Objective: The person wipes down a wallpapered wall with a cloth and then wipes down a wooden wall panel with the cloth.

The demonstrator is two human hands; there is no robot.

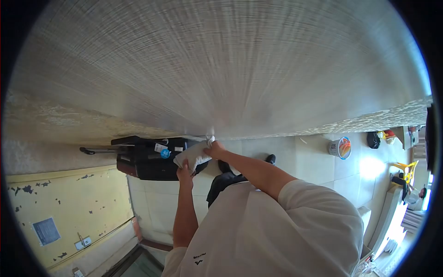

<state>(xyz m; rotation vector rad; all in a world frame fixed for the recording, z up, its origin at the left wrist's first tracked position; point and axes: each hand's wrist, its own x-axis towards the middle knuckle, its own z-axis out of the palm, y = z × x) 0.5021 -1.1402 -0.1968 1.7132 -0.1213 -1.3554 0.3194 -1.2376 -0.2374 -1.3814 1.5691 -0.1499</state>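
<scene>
Both hands are closed on a pale, soft-looking folded bundle [191, 156], perhaps cloth or a bag; its exact kind cannot be made out. My left hand [185, 172] grips its near lower end, with the thumb on top. At its far right end, close to the wall, my right hand [215, 150] holds on with bent fingers. A small white piece [210, 138] shows just beyond the right hand, against the wall. Beneath and left of the bundle is a black wheeled case [147, 168] with an extended pull handle [94, 151] and a round blue sticker [165, 153].
A grey streaked wall [221, 69] rises directly in front. To the left is a worn yellow door [87, 198]. On the tiled floor [309, 161] at right stand a bucket [340, 148] and a black bag [374, 140]. Farther right, a person sits near a yellow chair [407, 171].
</scene>
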